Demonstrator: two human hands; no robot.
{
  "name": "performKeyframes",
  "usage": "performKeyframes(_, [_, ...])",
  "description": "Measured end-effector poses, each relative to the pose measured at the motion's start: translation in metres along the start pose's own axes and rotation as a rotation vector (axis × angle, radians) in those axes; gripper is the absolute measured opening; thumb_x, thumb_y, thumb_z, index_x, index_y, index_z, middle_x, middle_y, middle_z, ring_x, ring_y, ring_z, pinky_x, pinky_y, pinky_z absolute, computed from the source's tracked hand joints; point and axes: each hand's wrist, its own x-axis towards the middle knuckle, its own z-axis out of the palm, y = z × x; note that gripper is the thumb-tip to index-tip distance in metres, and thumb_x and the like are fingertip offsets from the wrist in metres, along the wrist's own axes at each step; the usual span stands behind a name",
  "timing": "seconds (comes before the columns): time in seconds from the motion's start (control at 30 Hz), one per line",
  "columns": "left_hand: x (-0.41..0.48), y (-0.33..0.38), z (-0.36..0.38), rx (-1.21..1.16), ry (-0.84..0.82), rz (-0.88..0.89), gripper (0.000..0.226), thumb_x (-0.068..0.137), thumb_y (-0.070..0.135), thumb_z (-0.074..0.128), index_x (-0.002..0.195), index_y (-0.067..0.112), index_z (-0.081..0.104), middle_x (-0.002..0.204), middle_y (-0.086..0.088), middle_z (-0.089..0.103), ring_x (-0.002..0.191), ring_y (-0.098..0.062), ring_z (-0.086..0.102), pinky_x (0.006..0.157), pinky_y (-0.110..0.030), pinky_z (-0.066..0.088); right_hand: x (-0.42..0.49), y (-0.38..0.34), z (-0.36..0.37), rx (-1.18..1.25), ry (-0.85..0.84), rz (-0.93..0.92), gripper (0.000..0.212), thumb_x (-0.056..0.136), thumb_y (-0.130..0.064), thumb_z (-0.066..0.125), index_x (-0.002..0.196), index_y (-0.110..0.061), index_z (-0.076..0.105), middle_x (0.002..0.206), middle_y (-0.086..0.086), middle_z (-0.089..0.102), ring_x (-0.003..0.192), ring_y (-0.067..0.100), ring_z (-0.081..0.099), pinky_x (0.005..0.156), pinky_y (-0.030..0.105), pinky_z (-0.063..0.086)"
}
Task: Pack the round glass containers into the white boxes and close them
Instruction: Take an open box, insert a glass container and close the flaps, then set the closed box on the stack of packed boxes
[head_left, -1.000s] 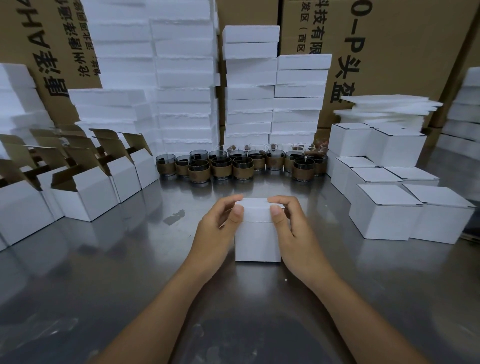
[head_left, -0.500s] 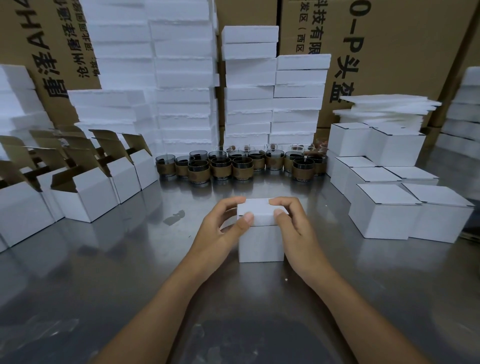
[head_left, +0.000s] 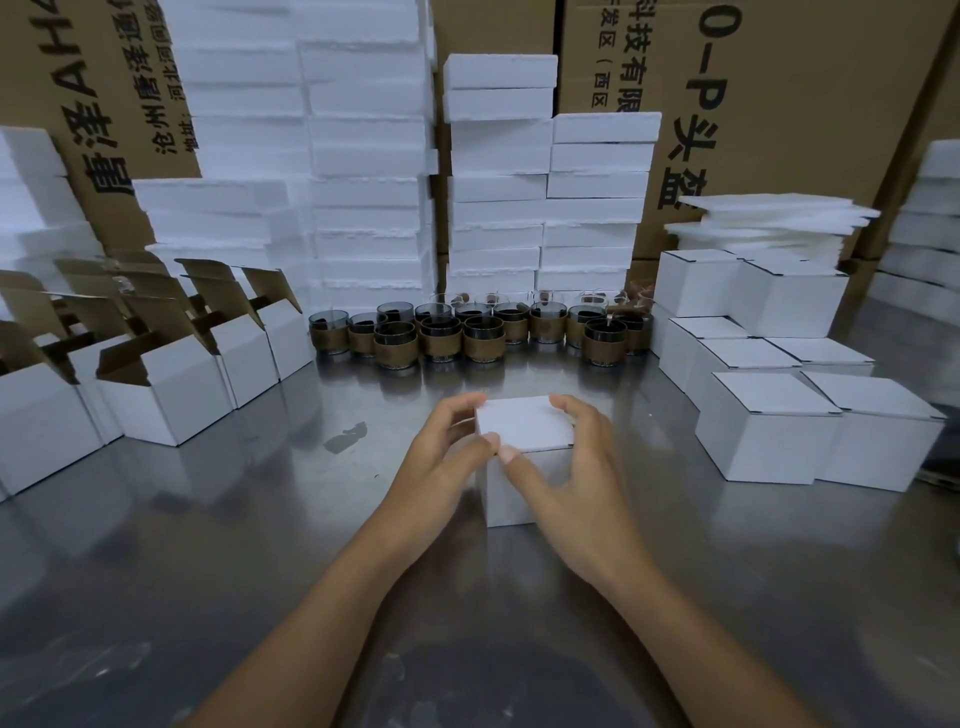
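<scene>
While both hands are bent over the one white box (head_left: 524, 431) in the middle of the steel tabletop (head_left: 249, 519), the lid looks to me like the weak spot. The left hand (head_left: 441, 462) has its fingers (head_left: 462, 408) curled round the box's upper left edge, with the thumb pinching the near rim. The right hand (head_left: 582, 467) cups the right side, its fingers hooked over the far corner and its thumb pressed at the front edge just beside the other thumb. The lid lies flat, but from here I cannot tell whether its tuck flap is fully home, and whatever is inside is hidden. If the thumbs bear down off-centre, the thin card could buckle or the flap could crease outside the front wall, leaving a box that springs open later. Pressing hard over glass is a risk too, should the piece inside sit high. The tabletop is slick, so a sideways shove could send the box skating toward the glass containers (head_left: 467, 332) standing in a tight row behind, touching one another, where one knock might topple several. The closed boxes (head_left: 763, 431) to the right and the open boxes (head_left: 171, 384) to the left stand well apart from the hands.
</scene>
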Motion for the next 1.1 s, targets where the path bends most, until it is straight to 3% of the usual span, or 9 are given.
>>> performKeyframes(0.13, [0.002, -0.001, 0.0, -0.048, 0.016, -0.024, 0.036, 0.093, 0.01, 0.051, 0.122, 0.031, 0.046, 0.111, 0.022, 0.052, 0.091, 0.022, 0.053, 0.07, 0.0, 0.042, 0.002, -0.003, -0.004, -0.03, 0.005, 0.03, 0.09, 0.06, -0.06, 0.069, 0.134, -0.036, 0.023, 0.126, -0.021, 0.029, 0.101, -0.015, 0.03, 0.073, 0.003, 0.032])
performKeyframes(0.23, [0.003, -0.001, 0.001, -0.067, 0.036, -0.047, 0.042, 0.091, 0.01, 0.054, 0.127, 0.03, 0.045, 0.115, 0.019, 0.051, 0.097, 0.018, 0.052, 0.072, -0.002, 0.044, -0.002, -0.007, -0.002, -0.135, -0.043, -0.013, 0.097, 0.053, -0.064, 0.067, 0.134, -0.038, 0.019, 0.118, -0.024, 0.022, 0.102, -0.013, 0.024, 0.075, 0.004, 0.031])
performKeyframes(0.37, [0.002, 0.001, 0.003, -0.039, 0.057, 0.001, 0.041, 0.091, 0.01, 0.055, 0.126, 0.027, 0.047, 0.118, 0.009, 0.055, 0.098, 0.014, 0.055, 0.077, -0.005, 0.044, -0.001, -0.008, 0.003, -0.133, 0.058, 0.002, 0.088, 0.06, -0.051, 0.073, 0.132, -0.03, 0.027, 0.116, -0.019, 0.028, 0.095, -0.011, 0.028, 0.071, 0.0, 0.032])
performKeyframes(0.5, [0.005, 0.001, 0.004, -0.04, 0.053, -0.021, 0.033, 0.092, 0.017, 0.053, 0.123, 0.029, 0.051, 0.122, 0.006, 0.058, 0.11, 0.001, 0.056, 0.1, -0.026, 0.043, 0.005, -0.007, 0.004, -0.159, 0.121, 0.042, 0.08, 0.063, -0.036, 0.073, 0.129, -0.027, 0.029, 0.115, -0.014, 0.029, 0.095, -0.004, 0.031, 0.073, 0.009, 0.033])
performKeyframes(0.57, [0.008, -0.001, 0.005, -0.041, 0.036, -0.033, 0.031, 0.093, 0.019, 0.052, 0.122, 0.029, 0.052, 0.122, 0.008, 0.059, 0.109, 0.002, 0.056, 0.096, -0.025, 0.046, 0.011, -0.006, 0.0, -0.191, 0.122, 0.064, 0.079, 0.063, -0.032, 0.073, 0.129, -0.024, 0.031, 0.113, -0.012, 0.028, 0.104, 0.005, 0.035, 0.078, 0.017, 0.031])
performKeyframes(0.7, [0.014, -0.005, 0.005, -0.05, 0.055, -0.059, 0.027, 0.092, 0.024, 0.051, 0.119, 0.028, 0.054, 0.119, 0.01, 0.061, 0.111, -0.002, 0.058, 0.087, -0.021, 0.049, 0.031, -0.008, -0.021, -0.243, 0.149, 0.081, 0.075, 0.063, -0.03, 0.073, 0.128, -0.022, 0.037, 0.11, -0.011, 0.027, 0.105, 0.009, 0.038, 0.073, 0.015, 0.024])
performKeyframes(0.93, [0.025, -0.014, 0.003, -0.064, 0.136, -0.095, 0.019, 0.092, 0.021, 0.052, 0.108, 0.027, 0.06, 0.109, 0.004, 0.065, 0.099, -0.003, 0.063, 0.082, -0.023, 0.048, 0.121, -0.011, -0.099, -0.351, 0.346, 0.052, 0.069, 0.064, -0.032, 0.075, 0.125, -0.019, 0.045, 0.121, 0.001, 0.042, 0.106, 0.021, 0.048, 0.082, 0.029, 0.036])
performKeyframes(1.03, [0.027, -0.018, 0.003, -0.071, 0.154, -0.105, 0.017, 0.088, 0.026, 0.054, 0.102, 0.027, 0.063, 0.102, 0.005, 0.067, 0.098, -0.007, 0.065, 0.086, -0.029, 0.048, 0.155, 0.002, -0.128, -0.469, 0.379, 0.06, 0.068, 0.067, -0.036, 0.075, 0.125, -0.018, 0.046, 0.125, 0.005, 0.045, 0.109, 0.024, 0.049, 0.082, 0.03, 0.034])
performKeyframes(1.1, [0.029, -0.021, 0.003, -0.065, 0.16, -0.103, 0.017, 0.087, 0.022, 0.056, 0.101, 0.024, 0.064, 0.099, 0.005, 0.068, 0.099, -0.013, 0.064, 0.091, -0.036, 0.049, 0.171, 0.014, -0.141, -0.535, 0.374, 0.068, 0.068, 0.068, -0.038, 0.075, 0.126, -0.016, 0.047, 0.127, 0.007, 0.046, 0.111, 0.027, 0.05, 0.091, 0.034, 0.037])
